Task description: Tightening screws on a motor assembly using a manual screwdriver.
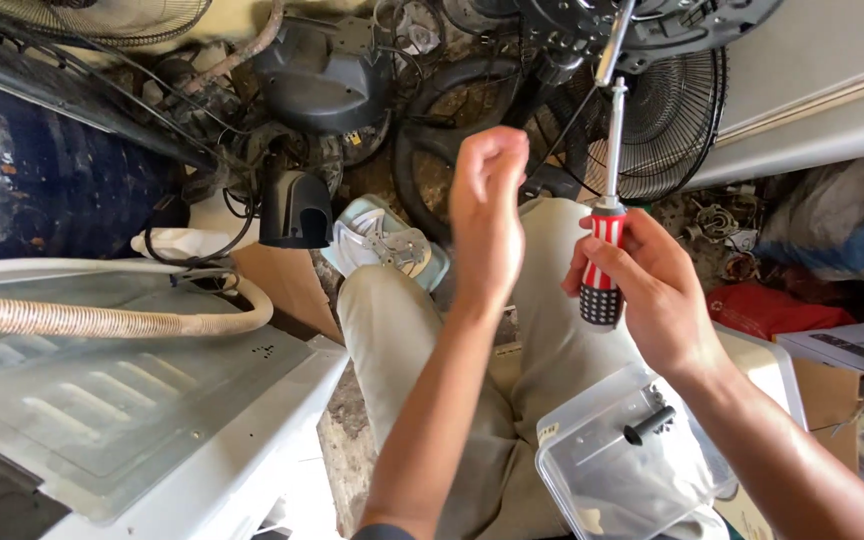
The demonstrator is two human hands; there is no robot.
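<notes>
1. Screwdriver stands almost upright in the right hand: its red-and-white striped handle with a black knurled butt sits in the fist, and the long bright shaft runs up and a little to the right, away from the body
2. Right grip is pressed together around the handle, fingers wrapped from the right side, thumb across the front; the black butt pokes out below the fist
3. Shaft tip reaches the dark hub of a black fan assembly at the top of the view; whether the tip is seated in a screw there cannot be told
4. Left hand is raised just beside the tool, to its left and at about handle height, clear of it; its fingers are curled loosely inward and its grip holds nothing that shows
5. So the tool's long axis points from the lap up toward the fan, with the right hand on it and the left the nearer free hand, close beside the lower shaft
6. Below the right wrist a clear plastic box rests on the lap with a small black bit on it
7. A white appliance panel with a corrugated hose lies well apart at the left
</notes>
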